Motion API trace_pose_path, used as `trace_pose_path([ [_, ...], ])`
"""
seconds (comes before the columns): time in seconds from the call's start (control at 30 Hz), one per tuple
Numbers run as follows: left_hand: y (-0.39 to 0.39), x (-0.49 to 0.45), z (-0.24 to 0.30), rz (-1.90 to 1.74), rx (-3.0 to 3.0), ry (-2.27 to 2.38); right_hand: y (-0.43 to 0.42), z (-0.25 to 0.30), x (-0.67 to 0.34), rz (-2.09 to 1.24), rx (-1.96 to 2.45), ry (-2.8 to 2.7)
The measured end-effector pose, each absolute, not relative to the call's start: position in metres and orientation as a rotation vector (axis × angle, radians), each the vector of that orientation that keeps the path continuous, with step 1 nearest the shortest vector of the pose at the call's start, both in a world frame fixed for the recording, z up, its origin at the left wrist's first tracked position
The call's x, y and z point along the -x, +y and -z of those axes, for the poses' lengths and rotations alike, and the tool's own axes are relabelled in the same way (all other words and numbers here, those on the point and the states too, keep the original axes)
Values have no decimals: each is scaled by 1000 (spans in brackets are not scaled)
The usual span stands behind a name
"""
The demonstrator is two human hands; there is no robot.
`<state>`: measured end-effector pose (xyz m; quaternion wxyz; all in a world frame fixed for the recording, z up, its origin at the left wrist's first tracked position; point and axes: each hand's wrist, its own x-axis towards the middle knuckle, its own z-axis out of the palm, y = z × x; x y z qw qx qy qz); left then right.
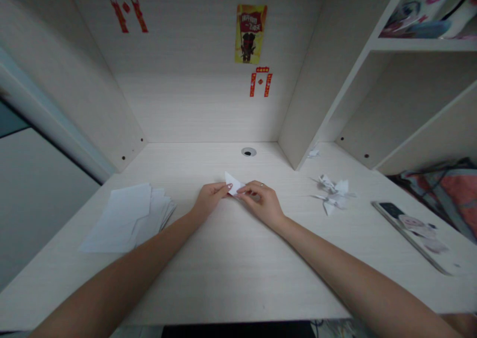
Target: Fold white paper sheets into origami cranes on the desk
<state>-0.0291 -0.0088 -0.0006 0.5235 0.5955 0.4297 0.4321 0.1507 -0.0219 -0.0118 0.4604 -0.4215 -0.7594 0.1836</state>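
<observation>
A small folded piece of white paper (pixel 231 180) is held between both hands near the middle of the desk, one pointed corner sticking up. My left hand (pixel 211 197) pinches its left side, thumb on the front face. On the opposite side, my right hand (pixel 263 199) grips the paper's lower right edge between thumb and fingers; a ring shows on one finger. The fingers hide part of the folds. To the left lies a stack of white paper sheets (pixel 126 213). Several folded paper cranes (pixel 333 191) sit together right of my right hand.
A phone in a decorated case (pixel 413 236) lies at the right of the desk (pixel 223 278). Behind it is a red and grey cloth item (pixel 447 194). An upright panel (pixel 316 94) divides the back, and a cable hole (pixel 249 152) sits near the back wall.
</observation>
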Motion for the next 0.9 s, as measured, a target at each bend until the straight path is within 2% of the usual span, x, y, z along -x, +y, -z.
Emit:
trace_pose_path([
  [0.57,-10,29,-1,-1021,-1416,1042,-22,12,-150,-430,1027,-1861],
  [0.9,-9,28,0,-1041,-1315,1008,-25,10,-152,-186,1058,-1981],
])
